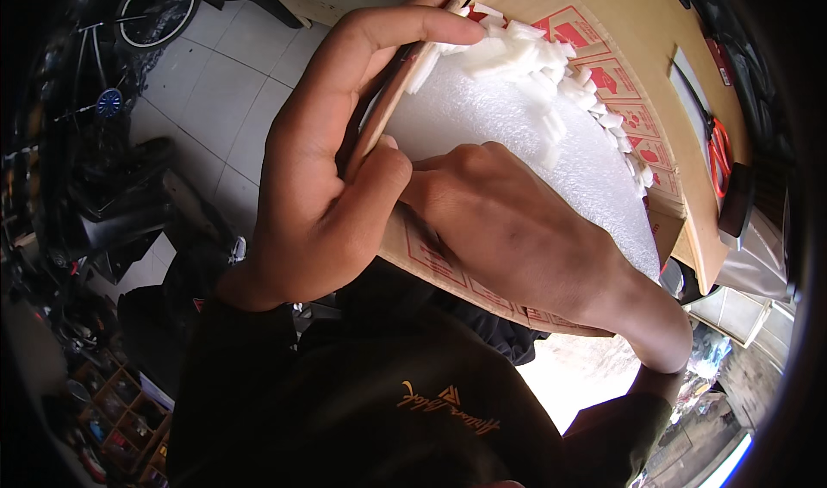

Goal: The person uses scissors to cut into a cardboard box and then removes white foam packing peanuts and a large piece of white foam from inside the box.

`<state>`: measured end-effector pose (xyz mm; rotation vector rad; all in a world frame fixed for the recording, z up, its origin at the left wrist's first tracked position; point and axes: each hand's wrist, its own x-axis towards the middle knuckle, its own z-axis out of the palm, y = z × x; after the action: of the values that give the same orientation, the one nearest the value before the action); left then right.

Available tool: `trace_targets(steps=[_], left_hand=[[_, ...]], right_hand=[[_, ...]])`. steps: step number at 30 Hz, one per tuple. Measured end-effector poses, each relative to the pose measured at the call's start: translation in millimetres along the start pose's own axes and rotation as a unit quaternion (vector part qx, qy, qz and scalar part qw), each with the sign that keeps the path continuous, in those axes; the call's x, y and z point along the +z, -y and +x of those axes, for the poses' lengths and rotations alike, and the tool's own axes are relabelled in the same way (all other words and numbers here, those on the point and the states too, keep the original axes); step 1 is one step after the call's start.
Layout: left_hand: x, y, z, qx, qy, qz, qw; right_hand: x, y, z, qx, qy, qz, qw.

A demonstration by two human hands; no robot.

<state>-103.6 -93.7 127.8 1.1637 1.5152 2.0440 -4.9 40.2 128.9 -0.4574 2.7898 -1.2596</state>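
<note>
A cardboard box [624, 100] with red printing leans tilted in front of me, its opening toward me. Inside lies a large sheet of white foam [594, 178], with several small white foam pieces [530, 53] bunched along its far side. My left hand [327, 152] is closed around the box's left edge, thumb and fingers hooked over the rim. My right hand [517, 230] reaches across the near wall into the box, its back toward me and its knuckles against the foam. The fingertips of that hand are hidden below it.
A tan tabletop [706, 74] stands beyond the box, with orange-handled scissors [718, 156] on it. Grey floor tiles [233, 83] show at left, near a wheel [155, 10] and dark clutter. A compartmented wooden rack [125, 410] holds small items at lower left.
</note>
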Motion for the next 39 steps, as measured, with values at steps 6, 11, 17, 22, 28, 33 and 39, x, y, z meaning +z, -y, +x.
trace_targets(steps=[6, 11, 17, 22, 28, 33, 39], left_hand=[[-2, -2, -2, 0.002, -0.004, -0.001, 1.000], [1, 3, 0, 0.013, 0.000, -0.005, 1.000], [6, -19, -1, -0.087, -0.068, -0.077, 0.991], [6, -12, 11, -0.077, -0.098, -0.052, 0.991], [13, -29, 9, -0.139, -0.192, -0.145, 0.961], [-34, 8, -3, -0.014, 0.063, -0.146, 0.987], [10, -8, -8, -0.023, -0.018, 0.041, 0.999]], right_hand=[[3, 2, 6, -0.014, -0.018, -0.027, 0.999], [6, 13, 1, 0.024, -0.087, -0.120, 0.989], [-22, 38, -25, 0.114, -0.037, -0.042, 0.992], [-10, 25, -31, 0.137, 0.035, 0.099, 0.985], [7, 6, -28, 0.118, 0.044, 0.153, 0.980], [-10, 32, -37, 0.137, -0.048, 0.039, 0.989], [-6, 18, -31, 0.095, -0.043, 0.097, 0.990]])
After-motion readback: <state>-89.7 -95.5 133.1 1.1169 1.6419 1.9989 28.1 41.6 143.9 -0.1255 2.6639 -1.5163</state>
